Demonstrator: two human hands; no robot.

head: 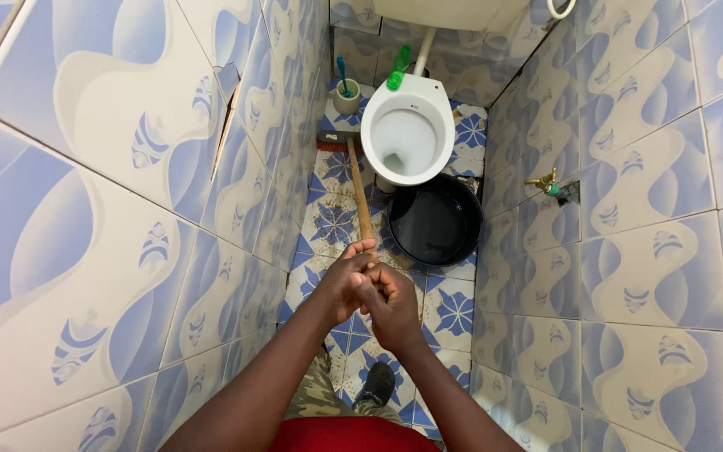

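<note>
Down the narrow tiled stall, left hand [346, 283] and right hand [391, 303] are together, both clamped on the top of the wooden broom handle [361, 197]. Broom head [338, 144] sits on the floor left of the toilet [407, 130], near a brush cup [346, 96]. Looks like floor scrubbing in progress; any next stroke needs short pulls. Black basin [435, 222] touches the toilet base, walls close on both sides, little open floor
</note>
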